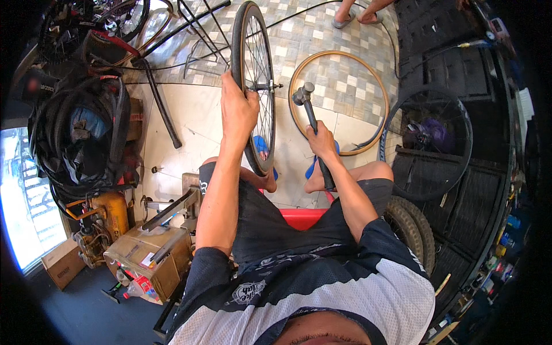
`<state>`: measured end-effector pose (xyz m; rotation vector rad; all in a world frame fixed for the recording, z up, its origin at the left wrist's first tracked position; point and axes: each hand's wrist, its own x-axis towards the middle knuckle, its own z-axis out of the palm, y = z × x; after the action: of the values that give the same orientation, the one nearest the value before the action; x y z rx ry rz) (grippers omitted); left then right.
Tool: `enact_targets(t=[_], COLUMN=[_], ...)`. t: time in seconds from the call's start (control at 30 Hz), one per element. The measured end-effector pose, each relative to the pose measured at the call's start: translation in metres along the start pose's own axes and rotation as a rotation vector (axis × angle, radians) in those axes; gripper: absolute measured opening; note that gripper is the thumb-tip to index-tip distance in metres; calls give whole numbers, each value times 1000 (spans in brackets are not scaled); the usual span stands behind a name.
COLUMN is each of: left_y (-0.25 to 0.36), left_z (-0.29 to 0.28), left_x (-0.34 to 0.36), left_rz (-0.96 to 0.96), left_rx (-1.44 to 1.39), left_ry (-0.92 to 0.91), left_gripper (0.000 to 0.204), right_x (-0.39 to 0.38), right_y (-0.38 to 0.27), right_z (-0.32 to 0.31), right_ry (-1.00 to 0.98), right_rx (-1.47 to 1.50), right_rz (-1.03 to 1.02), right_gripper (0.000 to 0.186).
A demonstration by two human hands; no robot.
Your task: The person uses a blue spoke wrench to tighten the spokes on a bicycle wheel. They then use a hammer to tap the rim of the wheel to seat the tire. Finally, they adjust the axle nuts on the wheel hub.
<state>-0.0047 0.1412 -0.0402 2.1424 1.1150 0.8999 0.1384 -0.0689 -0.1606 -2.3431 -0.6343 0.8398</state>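
My left hand [238, 106] grips the rim and tire of a black spoked bicycle wheel [263, 158], held upright between my legs, its hub axle jutting toward the right. My right hand [319, 140] is closed around the dark handle of a mallet [304, 95], whose grey head points up and away from me, right of the wheel. Behind the mallet a tan-rimmed tire [379, 86] lies flat on the tiled floor [161, 109].
Bikes and a stand [115, 29] fill the back left. Hanging black tubes [77, 144], a yellow machine [109, 215] and a cardboard box [132, 253] are on the left. A black wheel [466, 144] leans at right. Another person's feet [345, 17] show at the back.
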Motion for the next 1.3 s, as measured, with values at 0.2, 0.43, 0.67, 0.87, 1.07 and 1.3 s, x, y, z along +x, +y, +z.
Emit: enact_targets(t=[0.2, 0.43, 0.67, 0.87, 1.07, 1.3], left_y=[4, -14, -35, -22, -45, 19], left_z=[-2, -8, -30, -32, -43, -40], left_x=[27, 79, 151, 153, 85, 88], left_rz=[8, 14, 328, 339, 362, 145], left_rx=[-13, -23, 128, 158, 158, 389], left_ry=[-126, -374, -633, -659, -264, -478], left_gripper=[53, 63, 63, 64, 68, 55], right_x=[-4, -11, -17, -30, -42, -36], right_y=[14, 33, 73, 85, 61, 40], right_z=[-18, -44, -65, -52, -51, -53], right_ry=[41, 5, -189, -182, -124, 78], right_rx=[-19, -52, -150, -259, -139, 0], right_rz=[-23, -71, 73, 16, 12, -113], right_gripper=[37, 39, 40, 35, 44, 41])
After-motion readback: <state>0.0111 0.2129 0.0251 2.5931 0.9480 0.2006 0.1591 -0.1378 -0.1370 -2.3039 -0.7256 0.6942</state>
